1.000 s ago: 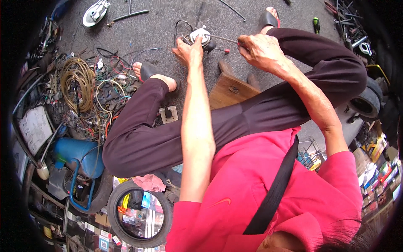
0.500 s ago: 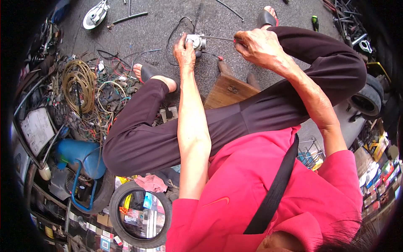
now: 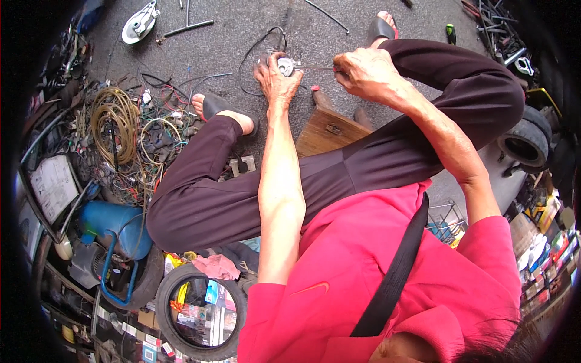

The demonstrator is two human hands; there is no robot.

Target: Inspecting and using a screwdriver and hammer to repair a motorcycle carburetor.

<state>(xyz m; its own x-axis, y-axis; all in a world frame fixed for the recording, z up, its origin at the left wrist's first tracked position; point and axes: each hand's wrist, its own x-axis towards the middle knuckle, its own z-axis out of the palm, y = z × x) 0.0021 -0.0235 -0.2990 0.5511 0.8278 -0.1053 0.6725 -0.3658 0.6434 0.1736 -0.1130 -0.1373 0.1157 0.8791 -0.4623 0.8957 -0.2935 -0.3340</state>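
Observation:
My left hand (image 3: 278,84) is closed around a small silver metal part (image 3: 285,68) with a dark body and a looping black cable (image 3: 247,55), held just above the pavement. My right hand (image 3: 367,75) grips a screwdriver, its handle mostly hidden in my fingers and its long thin shaft (image 3: 319,68) reaching to the right side of the metal part; whether the tip is seated cannot be made out. Below my hands, between my legs, is a wooden stool (image 3: 321,136).
Tangled wires and hose coils (image 3: 115,124) lie at left, beside a blue tank (image 3: 115,225). A white metal part (image 3: 138,24), rods (image 3: 189,26) and a green screwdriver (image 3: 451,33) lie ahead. Metal scraps (image 3: 493,27) and tyres (image 3: 526,136) are at right, a loose tyre (image 3: 165,311) behind.
My left hand has shifted with the metal part, turning it, its fingers now higher over its top. My right hand and the screwdriver have moved slightly left, the shaft dropping toward level.

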